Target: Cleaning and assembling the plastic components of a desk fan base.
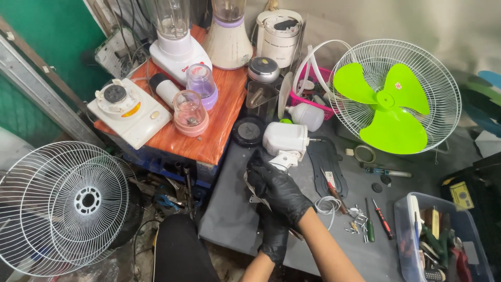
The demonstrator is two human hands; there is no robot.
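Observation:
Both hands wear black gloves and meet over a dark grey work surface [235, 209]. My right hand [276, 188] reaches in from the lower right, its fingers curled against the bracket at the bottom of a white fan motor housing [284, 140]. My left hand [274, 237] lies under the right forearm, closed around a thin grey metal tool [254, 198]. The tool's end pokes out beneath the right hand. Most of the tool is hidden by the gloves.
A fan grille with a green blade [391, 99] stands at the back right, and a white grille [68, 203] lies at the left. Blender bases and jars crowd an orange wooden table [214, 141]. Screwdrivers [383, 219], loose screws [357, 223] and a clear tool box [417, 209] sit at the right.

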